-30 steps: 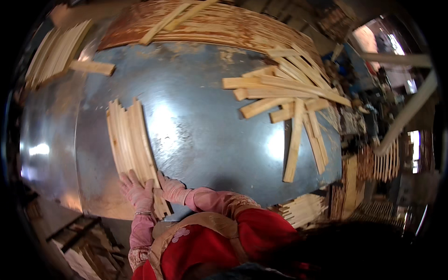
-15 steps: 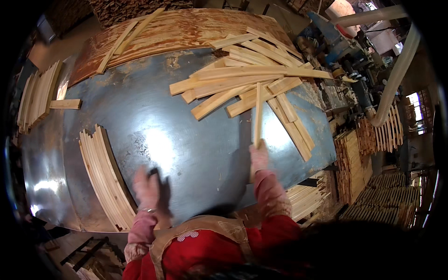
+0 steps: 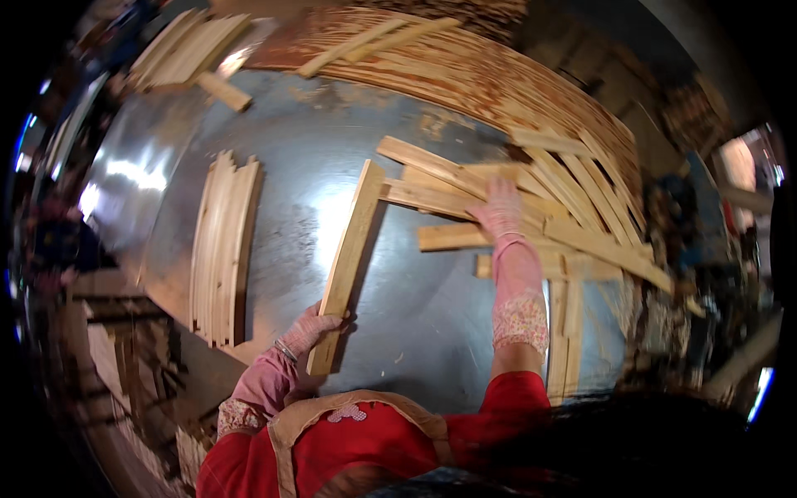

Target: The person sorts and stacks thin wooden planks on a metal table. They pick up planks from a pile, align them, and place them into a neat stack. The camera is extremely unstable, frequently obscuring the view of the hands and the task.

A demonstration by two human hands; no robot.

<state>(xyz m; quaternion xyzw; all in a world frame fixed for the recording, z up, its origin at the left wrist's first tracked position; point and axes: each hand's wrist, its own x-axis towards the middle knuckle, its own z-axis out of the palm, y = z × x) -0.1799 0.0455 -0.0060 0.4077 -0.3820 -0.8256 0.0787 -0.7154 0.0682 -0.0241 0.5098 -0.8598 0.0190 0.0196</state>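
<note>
In my left hand (image 3: 314,330) is a pale wooden board (image 3: 352,241), gripped near its lower end and slanting away from me over the metal tabletop. The fingers wrap round its edge. My right hand (image 3: 501,209) reaches forward to a loose pile of similar wooden boards (image 3: 573,236), its fingers stretched out over the nearer ones. Both hands wear pale gloves. To the left of the held board, a neat row of boards (image 3: 222,249) lies side by side on the table.
The grey metal tabletop (image 3: 286,195) carries all the boards. A reddish plywood sheet (image 3: 498,70) with two loose strips lies along its far side. Another board stack (image 3: 187,50) is at the far left corner. Machinery (image 3: 697,207) stands beyond the right edge.
A board that was in my right hand is gone from it, and my left hand, empty before, holds one. My right hand has moved forward onto the pile. The view has turned rightward.
</note>
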